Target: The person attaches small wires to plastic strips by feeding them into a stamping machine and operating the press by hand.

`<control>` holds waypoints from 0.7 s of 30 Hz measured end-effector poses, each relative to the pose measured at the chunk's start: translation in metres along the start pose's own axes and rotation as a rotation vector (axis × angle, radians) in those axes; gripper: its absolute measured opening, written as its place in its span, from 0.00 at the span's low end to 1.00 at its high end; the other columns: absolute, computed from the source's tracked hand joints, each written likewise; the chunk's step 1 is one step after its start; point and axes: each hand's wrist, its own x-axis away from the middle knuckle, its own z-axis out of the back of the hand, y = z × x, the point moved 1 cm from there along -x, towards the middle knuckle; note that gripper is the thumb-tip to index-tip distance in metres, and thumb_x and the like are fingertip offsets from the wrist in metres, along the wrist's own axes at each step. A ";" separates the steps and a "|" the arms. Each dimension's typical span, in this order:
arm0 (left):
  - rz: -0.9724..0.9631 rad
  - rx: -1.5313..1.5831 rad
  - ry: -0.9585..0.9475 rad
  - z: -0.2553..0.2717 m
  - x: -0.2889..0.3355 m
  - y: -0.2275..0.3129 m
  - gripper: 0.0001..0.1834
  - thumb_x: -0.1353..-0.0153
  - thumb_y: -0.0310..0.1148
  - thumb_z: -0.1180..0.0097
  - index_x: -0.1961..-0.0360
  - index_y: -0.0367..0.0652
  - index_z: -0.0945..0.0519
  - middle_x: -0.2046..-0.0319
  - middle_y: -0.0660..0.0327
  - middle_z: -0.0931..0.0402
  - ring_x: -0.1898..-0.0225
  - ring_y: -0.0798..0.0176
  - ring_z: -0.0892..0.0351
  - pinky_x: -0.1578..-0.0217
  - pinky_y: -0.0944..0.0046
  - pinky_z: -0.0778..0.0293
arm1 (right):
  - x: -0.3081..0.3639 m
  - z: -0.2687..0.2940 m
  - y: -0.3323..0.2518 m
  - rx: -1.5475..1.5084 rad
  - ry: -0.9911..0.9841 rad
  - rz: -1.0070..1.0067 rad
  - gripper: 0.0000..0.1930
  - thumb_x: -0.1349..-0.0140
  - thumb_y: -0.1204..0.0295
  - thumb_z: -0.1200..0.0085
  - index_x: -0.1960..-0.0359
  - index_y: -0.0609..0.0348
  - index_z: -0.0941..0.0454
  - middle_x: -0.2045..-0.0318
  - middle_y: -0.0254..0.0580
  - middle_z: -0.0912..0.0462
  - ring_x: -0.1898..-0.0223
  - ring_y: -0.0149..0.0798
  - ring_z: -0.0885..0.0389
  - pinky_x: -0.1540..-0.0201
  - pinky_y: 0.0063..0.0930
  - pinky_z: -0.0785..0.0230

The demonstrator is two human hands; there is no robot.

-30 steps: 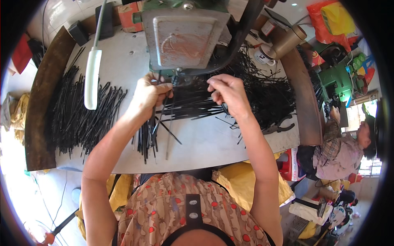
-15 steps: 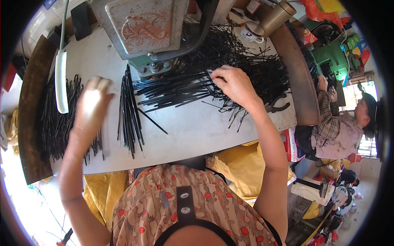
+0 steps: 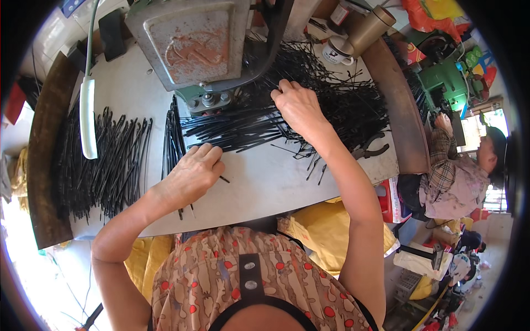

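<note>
Our left hand (image 3: 190, 174) moved right onto near rod bundle (image 3: 174, 135), fingers curled; right hand (image 3: 298, 105) pinches far rods (image 3: 248, 129).

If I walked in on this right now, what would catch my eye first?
Probably the heaps of thin black strips spread over the pale table, thickest at the right. A big grey machine stands at the far edge. The right hand rests on the heap; the left hand lies beside a small bundle.
</note>
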 end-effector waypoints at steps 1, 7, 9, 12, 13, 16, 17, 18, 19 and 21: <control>-0.012 -0.003 0.050 -0.002 -0.001 -0.001 0.10 0.63 0.19 0.51 0.74 0.34 0.29 0.68 0.56 0.37 0.64 0.57 0.37 0.61 0.63 0.37 | -0.002 -0.003 -0.001 0.080 -0.023 0.042 0.04 0.61 0.79 0.50 0.79 0.65 0.27 0.72 0.49 0.27 0.69 0.43 0.24 0.73 0.32 0.28; -0.024 0.225 0.345 -0.002 -0.012 -0.007 0.05 0.51 0.21 0.53 0.71 0.32 0.32 0.70 0.55 0.33 0.66 0.57 0.31 0.66 0.63 0.32 | -0.001 0.002 0.002 0.090 -0.022 0.085 0.05 0.61 0.82 0.51 0.78 0.67 0.29 0.74 0.51 0.28 0.72 0.43 0.23 0.74 0.30 0.28; 0.201 0.507 0.390 0.001 -0.014 -0.013 0.04 0.49 0.21 0.54 0.71 0.32 0.33 0.73 0.54 0.32 0.70 0.58 0.29 0.69 0.64 0.31 | 0.003 0.009 0.002 0.067 -0.028 0.070 0.05 0.61 0.82 0.51 0.78 0.66 0.30 0.74 0.51 0.28 0.72 0.43 0.23 0.75 0.30 0.28; 0.596 0.968 0.507 0.004 -0.015 -0.029 0.04 0.45 0.24 0.55 0.69 0.33 0.35 0.79 0.57 0.30 0.79 0.67 0.28 0.76 0.68 0.31 | 0.003 0.017 -0.005 0.029 -0.024 0.058 0.05 0.60 0.82 0.51 0.78 0.65 0.31 0.75 0.48 0.28 0.72 0.42 0.23 0.75 0.30 0.28; 0.635 0.991 0.532 0.003 -0.015 -0.036 0.05 0.45 0.23 0.55 0.68 0.33 0.34 0.79 0.59 0.30 0.79 0.68 0.30 0.77 0.69 0.32 | 0.002 0.019 -0.007 0.025 -0.025 0.053 0.05 0.60 0.82 0.51 0.78 0.65 0.31 0.76 0.48 0.28 0.73 0.42 0.23 0.75 0.30 0.28; 0.679 0.949 0.595 0.005 -0.015 -0.047 0.06 0.45 0.23 0.54 0.66 0.33 0.31 0.80 0.63 0.31 0.80 0.72 0.34 0.79 0.73 0.36 | -0.001 0.024 -0.018 0.010 0.019 0.064 0.05 0.59 0.81 0.51 0.77 0.63 0.31 0.76 0.45 0.27 0.74 0.42 0.23 0.75 0.31 0.28; 0.680 0.891 0.630 0.006 -0.016 -0.049 0.07 0.45 0.22 0.54 0.65 0.33 0.30 0.80 0.66 0.32 0.80 0.76 0.37 0.80 0.75 0.38 | -0.002 0.024 -0.022 -0.080 0.062 0.065 0.05 0.57 0.80 0.51 0.76 0.62 0.30 0.77 0.44 0.27 0.74 0.42 0.23 0.75 0.31 0.28; 0.682 0.884 0.631 0.007 -0.016 -0.050 0.07 0.45 0.22 0.54 0.65 0.33 0.30 0.80 0.66 0.32 0.80 0.76 0.37 0.80 0.75 0.38 | -0.003 0.024 -0.028 -0.171 0.106 0.066 0.04 0.55 0.79 0.51 0.75 0.61 0.30 0.77 0.42 0.27 0.75 0.43 0.23 0.74 0.32 0.29; 0.700 0.858 0.639 0.007 -0.017 -0.051 0.08 0.46 0.22 0.53 0.65 0.33 0.29 0.80 0.63 0.31 0.80 0.74 0.36 0.78 0.74 0.37 | -0.005 0.023 -0.034 -0.301 0.054 0.001 0.05 0.52 0.76 0.50 0.71 0.60 0.27 0.77 0.44 0.24 0.77 0.42 0.23 0.74 0.30 0.30; 0.715 0.805 0.655 0.006 -0.019 -0.053 0.09 0.47 0.23 0.53 0.64 0.31 0.27 0.81 0.61 0.29 0.80 0.72 0.34 0.77 0.72 0.35 | -0.010 0.017 -0.045 -0.624 -0.064 -0.152 0.08 0.48 0.72 0.49 0.67 0.61 0.25 0.79 0.44 0.22 0.80 0.38 0.23 0.74 0.26 0.31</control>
